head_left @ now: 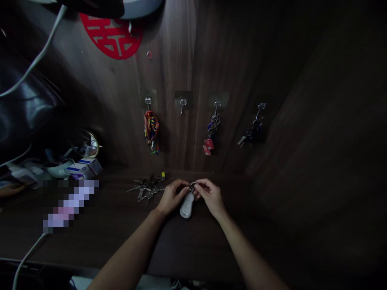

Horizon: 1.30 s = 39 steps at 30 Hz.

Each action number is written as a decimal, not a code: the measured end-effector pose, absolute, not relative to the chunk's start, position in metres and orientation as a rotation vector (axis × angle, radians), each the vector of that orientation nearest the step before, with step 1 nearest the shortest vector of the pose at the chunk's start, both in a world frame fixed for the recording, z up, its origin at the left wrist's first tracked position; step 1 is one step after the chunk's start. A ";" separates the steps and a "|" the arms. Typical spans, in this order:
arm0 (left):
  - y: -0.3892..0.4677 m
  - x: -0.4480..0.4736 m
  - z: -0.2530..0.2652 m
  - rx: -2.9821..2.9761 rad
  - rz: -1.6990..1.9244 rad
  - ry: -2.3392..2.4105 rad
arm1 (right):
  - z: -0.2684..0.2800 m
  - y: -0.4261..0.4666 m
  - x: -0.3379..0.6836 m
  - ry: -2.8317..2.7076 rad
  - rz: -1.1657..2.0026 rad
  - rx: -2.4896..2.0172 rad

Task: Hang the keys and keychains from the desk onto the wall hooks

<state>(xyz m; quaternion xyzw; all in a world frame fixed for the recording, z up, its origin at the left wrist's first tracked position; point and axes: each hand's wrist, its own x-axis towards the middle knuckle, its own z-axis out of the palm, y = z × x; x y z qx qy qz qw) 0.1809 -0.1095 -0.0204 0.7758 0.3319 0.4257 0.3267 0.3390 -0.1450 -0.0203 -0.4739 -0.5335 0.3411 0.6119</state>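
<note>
My left hand (174, 195) and my right hand (210, 193) meet above the dark wooden shelf, both pinching a metal key ring (194, 185) between thumb and fingers. From the ring hangs a white remote fob (186, 206), its rounded end pointing toward me. Just left of my left hand lies a loose pile of keys (147, 187) on the shelf, with a yellow tag (163, 175) at its back edge. Whether any key is on the ring in my fingers is too small to tell.
On the back panel, hooks hold a colourful pouch (151, 127), keys with red tags (208, 145) and dark keys (252, 133); one hook (183, 103) is bare. At left are small boxes (84, 168), a round mirror (90, 144) and a white cable (30, 249).
</note>
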 end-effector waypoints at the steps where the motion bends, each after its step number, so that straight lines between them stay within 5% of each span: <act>1: -0.109 0.181 -0.021 2.019 1.126 0.869 | -0.020 -0.146 0.338 -1.243 0.810 -1.074; 9: -0.107 0.183 -0.024 1.731 1.141 0.802 | -0.020 -0.146 0.331 -1.180 0.960 -0.958; 18: -0.105 0.188 -0.017 1.308 1.178 0.722 | -0.025 -0.141 0.334 -1.320 0.694 -1.070; 39: -0.114 0.189 -0.013 1.540 1.209 0.787 | -0.013 -0.149 0.333 -1.243 0.714 -1.127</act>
